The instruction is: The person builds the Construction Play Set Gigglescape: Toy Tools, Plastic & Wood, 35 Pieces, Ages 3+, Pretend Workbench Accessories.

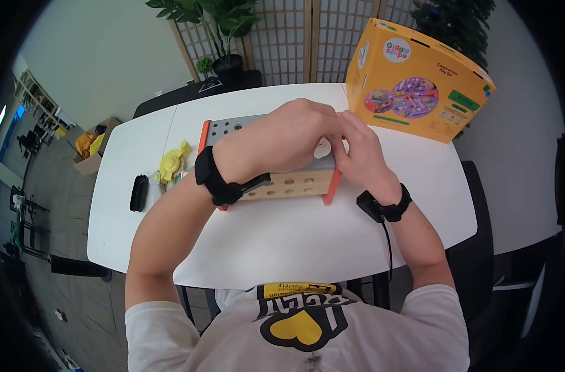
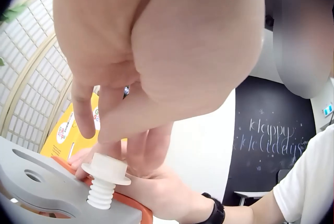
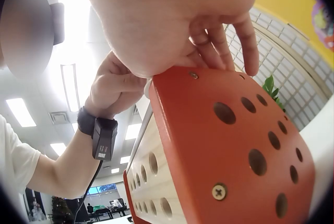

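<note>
A toy workbench has a grey top [image 2: 31, 182], orange-red side panels [image 3: 209, 140] and pale wooden sides [image 1: 282, 186]. At the grey top's right end, a white bolt [image 2: 107, 174] stands upright, its thread partly showing. My left hand [image 1: 289, 136] bends over that end, fingers pointing down above and behind the bolt; whether they grip anything is hidden. My right hand [image 1: 363, 155] meets it at the right side, with several loosely extended fingers [image 3: 245, 44] at the side panel's top edge. Its thumb and fingertip contact are partly hidden.
A large yellow box [image 1: 419, 80] stands at the back right of the white table [image 1: 270, 242]. Left of the workbench lie yellow toy parts [image 1: 171, 164] and a black object [image 1: 139, 193]. A potted plant [image 1: 228, 65] stands behind the table.
</note>
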`<state>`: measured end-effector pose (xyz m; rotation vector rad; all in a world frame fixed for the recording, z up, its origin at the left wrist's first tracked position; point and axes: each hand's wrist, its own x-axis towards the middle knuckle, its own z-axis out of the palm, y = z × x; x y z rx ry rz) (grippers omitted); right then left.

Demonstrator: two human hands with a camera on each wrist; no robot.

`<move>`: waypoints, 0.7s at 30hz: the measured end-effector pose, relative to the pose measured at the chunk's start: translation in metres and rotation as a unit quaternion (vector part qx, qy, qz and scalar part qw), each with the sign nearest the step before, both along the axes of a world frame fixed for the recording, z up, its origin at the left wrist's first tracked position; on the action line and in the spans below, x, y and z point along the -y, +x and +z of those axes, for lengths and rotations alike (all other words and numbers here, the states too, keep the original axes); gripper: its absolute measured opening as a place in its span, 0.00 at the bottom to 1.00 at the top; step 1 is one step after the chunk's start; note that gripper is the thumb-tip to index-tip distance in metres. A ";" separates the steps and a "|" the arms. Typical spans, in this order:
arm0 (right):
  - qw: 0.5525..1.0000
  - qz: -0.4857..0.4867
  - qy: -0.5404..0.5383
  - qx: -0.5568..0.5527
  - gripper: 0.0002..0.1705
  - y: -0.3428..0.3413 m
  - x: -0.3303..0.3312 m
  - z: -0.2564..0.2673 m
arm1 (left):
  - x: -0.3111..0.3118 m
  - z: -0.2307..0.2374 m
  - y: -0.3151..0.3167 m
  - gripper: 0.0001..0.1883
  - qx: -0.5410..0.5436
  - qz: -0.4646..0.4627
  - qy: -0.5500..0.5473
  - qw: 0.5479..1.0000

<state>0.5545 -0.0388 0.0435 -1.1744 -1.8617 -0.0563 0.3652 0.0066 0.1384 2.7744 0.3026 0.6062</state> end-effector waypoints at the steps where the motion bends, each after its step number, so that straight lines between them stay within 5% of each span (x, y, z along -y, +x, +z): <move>1: 1.000 0.000 0.001 -0.007 0.02 -0.001 0.000 0.000 | 0.006 0.003 0.001 0.07 -0.002 0.042 0.010 0.999; 5: 1.000 -0.007 -0.015 -0.001 0.02 0.001 0.001 -0.001 | 0.012 -0.001 0.003 0.07 -0.109 0.128 0.060 0.984; 8: 1.000 -0.007 -0.010 0.008 0.03 0.002 0.001 -0.001 | 0.001 -0.006 0.000 0.07 -0.067 0.017 0.043 0.997; 14: 1.000 -0.002 0.001 -0.001 0.03 0.001 0.000 -0.001 | 0.002 -0.001 0.002 0.08 0.026 -0.006 -0.044 0.999; 21: 1.000 -0.009 -0.014 -0.002 0.02 0.001 0.001 -0.002 | 0.011 -0.003 0.006 0.08 -0.112 0.139 0.044 0.983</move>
